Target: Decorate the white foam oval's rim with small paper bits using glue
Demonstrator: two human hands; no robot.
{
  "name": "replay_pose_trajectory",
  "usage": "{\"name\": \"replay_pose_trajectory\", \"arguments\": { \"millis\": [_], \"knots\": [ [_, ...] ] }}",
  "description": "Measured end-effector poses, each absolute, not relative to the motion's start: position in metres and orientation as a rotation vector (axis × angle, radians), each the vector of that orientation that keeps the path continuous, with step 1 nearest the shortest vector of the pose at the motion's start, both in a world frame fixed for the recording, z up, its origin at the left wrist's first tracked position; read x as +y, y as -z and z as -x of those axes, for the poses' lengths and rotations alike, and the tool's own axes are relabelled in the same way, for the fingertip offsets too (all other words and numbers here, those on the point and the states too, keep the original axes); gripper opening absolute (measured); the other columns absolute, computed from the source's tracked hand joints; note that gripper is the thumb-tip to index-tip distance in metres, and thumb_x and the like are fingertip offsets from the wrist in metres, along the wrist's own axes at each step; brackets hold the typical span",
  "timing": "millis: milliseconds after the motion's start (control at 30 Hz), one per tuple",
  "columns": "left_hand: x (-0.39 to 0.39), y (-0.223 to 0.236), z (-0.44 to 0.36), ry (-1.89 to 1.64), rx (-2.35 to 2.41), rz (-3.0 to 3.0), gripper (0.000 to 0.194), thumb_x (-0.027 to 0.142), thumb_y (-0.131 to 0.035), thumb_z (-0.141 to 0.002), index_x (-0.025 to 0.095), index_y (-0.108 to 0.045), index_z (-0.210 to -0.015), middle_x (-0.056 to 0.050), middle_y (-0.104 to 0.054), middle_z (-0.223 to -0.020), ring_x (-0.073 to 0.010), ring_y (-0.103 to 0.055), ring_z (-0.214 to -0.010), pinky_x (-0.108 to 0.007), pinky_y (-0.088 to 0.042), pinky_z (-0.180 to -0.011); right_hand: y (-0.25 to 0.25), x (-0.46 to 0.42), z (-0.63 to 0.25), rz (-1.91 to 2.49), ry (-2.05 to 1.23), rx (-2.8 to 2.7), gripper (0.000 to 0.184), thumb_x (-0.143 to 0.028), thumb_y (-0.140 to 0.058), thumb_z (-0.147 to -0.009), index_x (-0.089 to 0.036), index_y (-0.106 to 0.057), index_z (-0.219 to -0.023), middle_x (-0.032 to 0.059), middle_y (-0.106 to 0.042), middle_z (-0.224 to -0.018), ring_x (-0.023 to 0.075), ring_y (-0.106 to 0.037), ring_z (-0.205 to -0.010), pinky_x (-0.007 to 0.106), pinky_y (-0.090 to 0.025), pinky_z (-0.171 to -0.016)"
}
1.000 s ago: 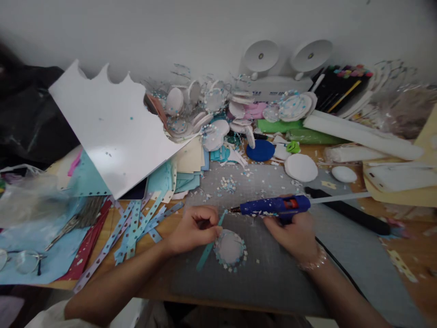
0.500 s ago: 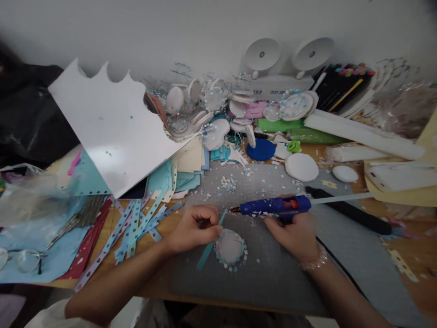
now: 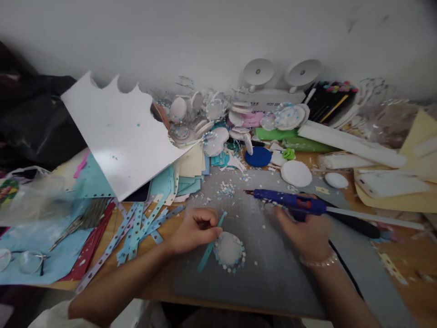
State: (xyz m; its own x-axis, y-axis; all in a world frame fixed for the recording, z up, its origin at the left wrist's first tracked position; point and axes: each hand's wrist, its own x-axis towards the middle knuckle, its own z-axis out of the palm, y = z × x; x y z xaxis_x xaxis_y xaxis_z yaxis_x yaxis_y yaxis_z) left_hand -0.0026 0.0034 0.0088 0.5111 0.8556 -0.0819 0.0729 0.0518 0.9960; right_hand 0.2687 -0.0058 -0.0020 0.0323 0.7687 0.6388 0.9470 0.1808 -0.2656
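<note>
My left hand (image 3: 198,231) pinches a narrow teal paper strip (image 3: 205,258) between thumb and forefinger, its upper tip poking out above the fingers. Just right of those fingertips lies a white round disc (image 3: 229,249), ringed with small blue and white flower-shaped bits. My right hand (image 3: 305,232) is wrapped round the handle of a blue glue gun (image 3: 290,202), whose nozzle points left over the grey cutting mat (image 3: 273,282). A long pale glue stick (image 3: 372,218) sticks out of its back end. Some paper bits cling to the gun's side.
A heap of tiny paper flowers (image 3: 228,188) lies on the mat beyond my hands. Punched paper strips (image 3: 136,232) spread at the left, near a leaning white board (image 3: 119,141). White discs (image 3: 296,174) and a blue oval (image 3: 258,156) sit behind. A black cable (image 3: 346,269) runs at right.
My right hand has drawn the glue gun to the right, so its nozzle is away from the teal strip's tip. My left hand keeps its pinch in nearly the same place.
</note>
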Motion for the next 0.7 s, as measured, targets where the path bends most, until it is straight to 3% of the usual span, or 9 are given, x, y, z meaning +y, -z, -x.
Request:
{"name": "replay_pose_trajectory", "arguments": {
  "millis": [133, 300, 567, 633, 700],
  "knots": [
    [0.003, -0.007, 0.004, -0.753, 0.889, -1.330, 0.033, 0.026, -0.063, -0.073, 0.015, -0.046, -0.048, 0.003, -0.040, -0.055, -0.0093, -0.036, -0.055, -0.023, -0.027, -0.053, 0.002, -0.010, -0.298, 1.873, 0.348, -1.681, 0.041, -0.055, -0.049, -0.083, -0.017, -0.061, -0.077, 0.0076, -0.059, -0.059, 0.0251, -0.058, -0.054, 0.033, -0.041, -0.049],
    [0.004, -0.001, 0.007, -0.800, 0.901, -1.238, 0.026, 0.026, -0.065, -0.072, 0.014, -0.056, -0.051, 0.003, -0.045, -0.054, -0.0096, -0.039, -0.055, -0.022, -0.029, -0.054, 0.021, -0.025, -0.327, 1.929, 0.393, -1.850, 0.047, -0.056, -0.033, -0.089, -0.015, -0.055, -0.079, 0.0125, -0.057, -0.067, 0.0285, -0.056, -0.064, 0.039, -0.045, -0.057],
    [0.003, -0.005, 0.003, -0.847, 0.933, -1.132, 0.030, 0.025, -0.065, -0.070, 0.015, -0.048, -0.047, 0.003, -0.044, -0.051, -0.0094, -0.037, -0.053, -0.023, -0.028, -0.053, 0.019, -0.057, -0.330, 1.975, 0.405, -1.965, 0.056, -0.055, -0.039, -0.086, -0.006, -0.051, -0.109, 0.0219, -0.060, -0.092, 0.0374, -0.060, -0.088, 0.050, -0.049, -0.071],
    [0.003, -0.005, 0.004, -0.856, 0.940, -1.112, 0.032, 0.025, -0.065, -0.069, 0.015, -0.045, -0.046, 0.004, -0.040, -0.051, -0.0088, -0.034, -0.052, -0.023, -0.025, -0.051, 0.006, -0.080, -0.330, 2.111, 0.456, -1.986, 0.056, -0.056, -0.042, -0.084, -0.008, -0.053, -0.111, 0.0236, -0.062, -0.095, 0.0411, -0.062, -0.088, 0.054, -0.049, -0.070],
    [0.003, -0.005, 0.005, -0.864, 0.940, -1.098, 0.034, 0.025, -0.066, -0.069, 0.015, -0.044, -0.045, 0.005, -0.037, -0.050, -0.0085, -0.032, -0.051, -0.024, -0.023, -0.051, -0.010, -0.102, -0.325, 2.138, 0.396, -2.028, 0.047, -0.059, -0.047, -0.081, -0.019, -0.060, -0.101, 0.0223, -0.065, -0.089, 0.0406, -0.065, -0.078, 0.053, -0.049, -0.062]
  ]
}}
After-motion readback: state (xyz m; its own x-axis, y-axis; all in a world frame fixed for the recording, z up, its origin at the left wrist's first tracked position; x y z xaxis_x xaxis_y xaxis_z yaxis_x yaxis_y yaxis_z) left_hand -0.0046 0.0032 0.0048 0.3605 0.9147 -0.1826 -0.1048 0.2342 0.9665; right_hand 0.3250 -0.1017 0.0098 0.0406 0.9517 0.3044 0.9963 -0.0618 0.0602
